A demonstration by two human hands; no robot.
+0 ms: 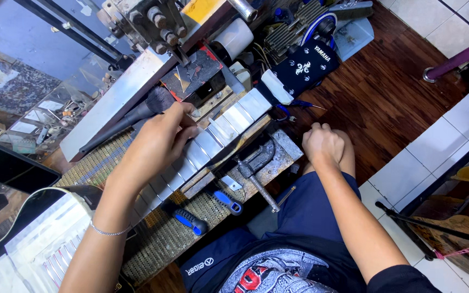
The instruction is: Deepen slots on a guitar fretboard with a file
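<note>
left hand [161, 138] on brush [137, 115], right hand [323, 144] fisted

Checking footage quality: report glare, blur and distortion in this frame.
Head view: sharp overall, no motion blur on the left hand or brush; bright glare on the taped guitar neck and metal bar; wide-angle bending at the edges; right hand evenly lit.

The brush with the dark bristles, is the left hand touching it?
Touching. The head view shows the left hand closed around the brush, fingers wrapped over its handle just behind the bristles, above the taped guitar neck.
</note>
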